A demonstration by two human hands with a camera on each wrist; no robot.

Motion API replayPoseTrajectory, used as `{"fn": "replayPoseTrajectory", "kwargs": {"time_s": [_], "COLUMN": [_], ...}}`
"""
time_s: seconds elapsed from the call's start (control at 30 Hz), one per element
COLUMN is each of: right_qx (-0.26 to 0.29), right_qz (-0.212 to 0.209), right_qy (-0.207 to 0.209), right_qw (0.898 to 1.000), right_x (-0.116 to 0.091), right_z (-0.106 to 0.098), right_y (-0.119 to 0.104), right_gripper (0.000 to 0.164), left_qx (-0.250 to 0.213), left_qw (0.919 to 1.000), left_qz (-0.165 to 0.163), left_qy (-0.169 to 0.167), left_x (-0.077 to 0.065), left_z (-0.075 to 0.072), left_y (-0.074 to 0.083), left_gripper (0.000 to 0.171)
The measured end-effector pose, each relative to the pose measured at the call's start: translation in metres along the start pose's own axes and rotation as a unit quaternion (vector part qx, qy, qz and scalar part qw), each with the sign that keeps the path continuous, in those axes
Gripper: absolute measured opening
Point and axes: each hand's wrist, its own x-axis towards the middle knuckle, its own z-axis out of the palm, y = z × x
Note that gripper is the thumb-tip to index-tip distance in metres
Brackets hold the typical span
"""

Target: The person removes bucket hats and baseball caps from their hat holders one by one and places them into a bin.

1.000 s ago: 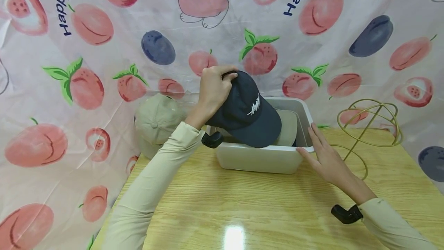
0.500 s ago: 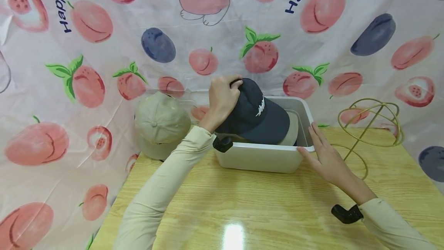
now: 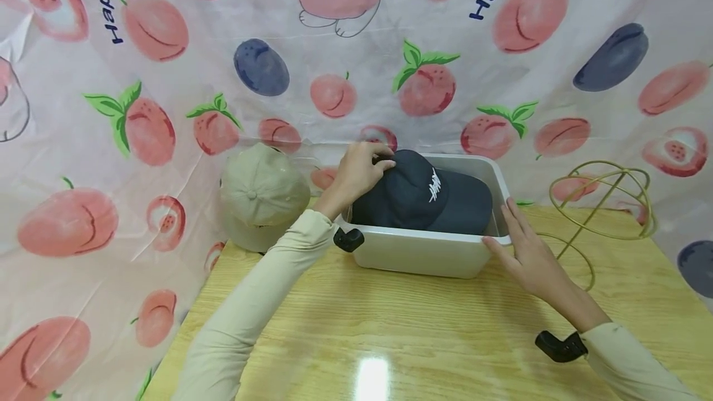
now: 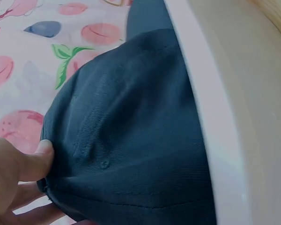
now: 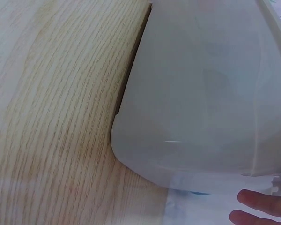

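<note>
A dark navy baseball cap [image 3: 412,194] with white lettering lies in the pale plastic bin [image 3: 420,254], its brim toward the bin's right end. At the cap's crown and back edge, my left hand [image 3: 358,171] pinches the fabric between thumb and fingers. The left wrist view shows the thumb on the outside of the navy cloth [image 4: 131,117] and fingers beneath the edge. With fingers extended, my right hand [image 3: 531,258] rests against the bin's right front corner. In the right wrist view, only its fingertips [image 5: 260,201] show past the bin wall [image 5: 196,93].
Left of the bin, a khaki cap [image 3: 262,187] sits raised near the table's back left edge. A gold wire stand [image 3: 598,212] stands at the right. The wooden table [image 3: 434,333] meets a fruit-print cloth [image 3: 328,60] hanging behind.
My left hand has lowered the navy cap into the bin and its brim has levelled out to the right. It now covers the khaki item seen inside earlier. My right hand stays at the corner.
</note>
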Motion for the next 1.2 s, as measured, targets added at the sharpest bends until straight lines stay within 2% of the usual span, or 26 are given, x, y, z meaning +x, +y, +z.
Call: {"fn": "replayPoseTrajectory", "kwargs": {"time_s": [0.1, 0.5, 0.77, 1.0, 1.2], "right_qx": [-0.006, -0.015, 0.002, 0.018, 0.011], "right_qz": [0.000, -0.004, -0.008, -0.013, -0.022], "right_qy": [0.002, 0.005, 0.010, 0.018, 0.020], "right_qw": [1.000, 1.000, 1.000, 1.000, 0.999], "right_x": [0.000, 0.001, 0.002, 0.002, 0.003], "right_z": [-0.001, -0.001, 0.000, 0.000, -0.001], "right_y": [0.000, 0.001, 0.002, 0.001, 0.000], "right_gripper": [0.073, 0.073, 0.073, 0.075, 0.075], "left_qx": [0.013, 0.031, 0.017, 0.017, 0.027], "left_qw": [0.9995, 0.9959, 0.9948, 0.9926, 0.9916], "left_qz": [0.015, 0.028, 0.020, 0.010, 0.016], "left_qy": [-0.024, -0.080, -0.098, -0.120, -0.126], "left_x": [0.000, -0.009, -0.014, -0.019, -0.023], "left_z": [0.002, 0.011, 0.016, 0.011, 0.007], "left_y": [-0.002, -0.015, -0.029, -0.030, -0.032], "left_gripper": [0.021, 0.027, 0.028, 0.032, 0.036]}}
